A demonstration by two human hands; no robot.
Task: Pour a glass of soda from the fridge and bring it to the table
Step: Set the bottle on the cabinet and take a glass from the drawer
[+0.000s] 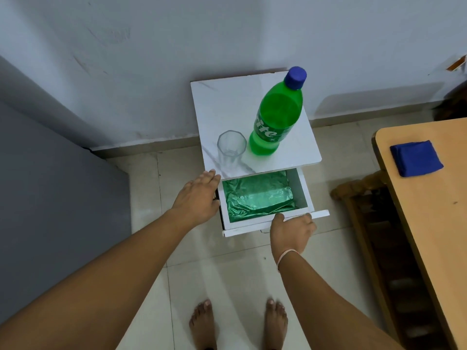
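- Pale floor tiles (227, 274) and a white wall frame the scene, with a small white cabinet (252, 104) standing against the wall, marble-look top facing up.
- On that top, toward the near edge, stands a green soda bottle (275, 117), upright, blue cap (295, 78) screwed on, label partly readable.
- Just beside it on the left sits an empty clear glass (231, 150), upright, close to the bottle, though contact is hard to judge.
- Below the top, the drawer (300, 188) hangs pulled out, and a shiny green foil packet (260, 195) fills most of its inside.
- Left hand (197, 195) is spread flat, fingers extended, resting against the drawer's left side near the cabinet's corner — gripping nothing.
- Right hand (290, 231) is curled over the drawer's front panel (242, 231), fingers wrapped on the top edge, thumb inside the drawer; a thin band circles the wrist.
- Off to the right, a wooden table (434, 223) comes into view, a folded blue cloth (415, 157) lying on it, well apart from bottle and glass.
- A wooden chair (374, 223) is tucked beside that table.
- Bare feet (240, 322) planted on the tiles, facing the cabinet.
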